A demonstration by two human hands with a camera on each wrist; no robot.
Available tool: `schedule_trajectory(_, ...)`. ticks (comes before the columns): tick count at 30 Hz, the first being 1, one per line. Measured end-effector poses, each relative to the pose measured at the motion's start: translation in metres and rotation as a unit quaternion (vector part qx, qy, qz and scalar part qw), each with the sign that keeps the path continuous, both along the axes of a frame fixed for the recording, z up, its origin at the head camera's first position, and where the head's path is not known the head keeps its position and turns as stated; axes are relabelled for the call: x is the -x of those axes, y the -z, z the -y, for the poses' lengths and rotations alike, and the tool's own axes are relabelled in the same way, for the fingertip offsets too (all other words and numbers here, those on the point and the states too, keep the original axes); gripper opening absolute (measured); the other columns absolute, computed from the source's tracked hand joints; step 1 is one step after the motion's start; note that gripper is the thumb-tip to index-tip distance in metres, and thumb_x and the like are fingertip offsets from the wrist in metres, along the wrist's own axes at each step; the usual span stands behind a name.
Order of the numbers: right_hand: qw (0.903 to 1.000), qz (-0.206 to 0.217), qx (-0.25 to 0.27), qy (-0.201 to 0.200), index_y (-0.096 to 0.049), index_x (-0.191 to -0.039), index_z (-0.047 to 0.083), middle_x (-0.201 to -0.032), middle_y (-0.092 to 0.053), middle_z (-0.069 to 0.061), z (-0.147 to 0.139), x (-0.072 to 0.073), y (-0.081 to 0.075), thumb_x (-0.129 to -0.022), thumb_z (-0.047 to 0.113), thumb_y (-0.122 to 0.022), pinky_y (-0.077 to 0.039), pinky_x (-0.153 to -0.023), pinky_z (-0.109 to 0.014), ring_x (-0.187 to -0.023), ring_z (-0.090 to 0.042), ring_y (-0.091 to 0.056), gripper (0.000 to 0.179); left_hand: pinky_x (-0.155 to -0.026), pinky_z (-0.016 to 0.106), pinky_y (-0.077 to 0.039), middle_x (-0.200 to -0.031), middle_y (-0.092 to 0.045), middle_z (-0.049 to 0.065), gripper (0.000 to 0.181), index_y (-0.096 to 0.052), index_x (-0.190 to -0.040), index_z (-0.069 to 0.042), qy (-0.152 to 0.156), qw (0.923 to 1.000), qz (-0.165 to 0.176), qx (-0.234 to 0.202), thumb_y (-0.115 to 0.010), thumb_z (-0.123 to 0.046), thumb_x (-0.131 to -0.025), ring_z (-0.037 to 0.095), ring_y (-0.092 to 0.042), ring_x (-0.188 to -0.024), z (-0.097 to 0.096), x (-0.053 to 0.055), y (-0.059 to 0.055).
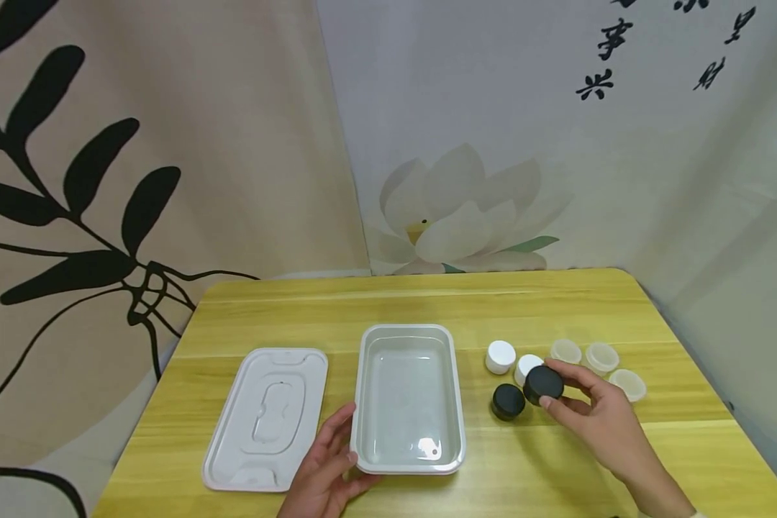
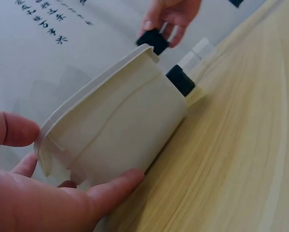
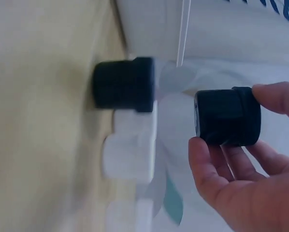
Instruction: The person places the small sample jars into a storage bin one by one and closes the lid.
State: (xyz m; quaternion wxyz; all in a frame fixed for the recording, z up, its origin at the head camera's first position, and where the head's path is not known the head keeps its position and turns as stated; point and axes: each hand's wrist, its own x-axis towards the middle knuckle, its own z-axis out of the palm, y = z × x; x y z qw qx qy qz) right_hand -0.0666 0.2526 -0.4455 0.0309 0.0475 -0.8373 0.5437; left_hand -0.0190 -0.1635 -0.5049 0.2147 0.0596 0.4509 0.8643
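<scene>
Over table (image 1: 414,296), black jar (image 1: 544,386) in right hand (image 1: 597,417); white jar (image 1: 526,364), partly hidden

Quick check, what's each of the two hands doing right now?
Left hand: open, fingers against the white tub.
Right hand: holding a black jar between thumb and fingers.

The left hand (image 1: 326,467) is bare, its fingers slender and rounded at the tips, with fine creases in the skin near the base of the thumb. The right hand (image 1: 592,410), toward the right edge of the tabletop (image 1: 479,302), is bare too and slim-fingered, its wrist and lower forearm uncovered. Beyond them shows a sliver of pale cuff (image 1: 696,515), its fabric too small to tell.
</scene>
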Motion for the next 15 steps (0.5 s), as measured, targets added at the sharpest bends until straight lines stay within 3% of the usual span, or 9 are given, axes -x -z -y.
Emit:
schedule_trajectory(7, 0.9945, -0.003, 0.046, -0.094, -0.061, -0.145, 0.005, -0.14, -0.063, -0.016, 0.039, 0.03, -0.015, -0.098, 0.009, -0.075, -0.059, -0.094, -0.021, -0.119, -0.001, -0.062, 0.049, -0.105, 0.045, -0.053, -0.155, -0.049, -0.02, 0.062, -0.048, -0.153, -0.045, -0.005, 1.0, 0.006, 0.002, -0.044, -0.002, -0.108, 0.016, -0.056, -0.134, -0.002, -0.001, 0.0)
schedule_trajectory(11, 0.9896, 0.001, 0.054, -0.133, -0.061, -0.145, 0.005, -0.14, -0.065, -0.018, 0.066, 0.049, -0.019, -0.096, 0.009, -0.077, -0.058, -0.096, -0.021, -0.12, -0.006, -0.064, 0.051, -0.104, 0.046, -0.053, -0.153, -0.05, -0.021, 0.056, -0.05, -0.151, -0.046, -0.023, 0.9992, 0.026, 0.019, -0.047, -0.008, -0.11, 0.015, -0.056, -0.133, -0.005, -0.003, -0.002)
schedule_trajectory(15, 0.9827, 0.016, 0.066, -0.172, -0.058, -0.146, -0.001, -0.139, -0.064, -0.022, 0.092, 0.065, -0.02, -0.095, 0.007, -0.077, -0.06, -0.095, -0.026, -0.123, -0.026, -0.066, 0.055, -0.104, 0.048, -0.053, -0.152, -0.05, -0.022, 0.053, -0.048, -0.154, -0.043, -0.042, 0.9972, 0.05, 0.036, -0.05, -0.012, -0.11, 0.016, -0.057, -0.132, -0.009, -0.003, -0.003)
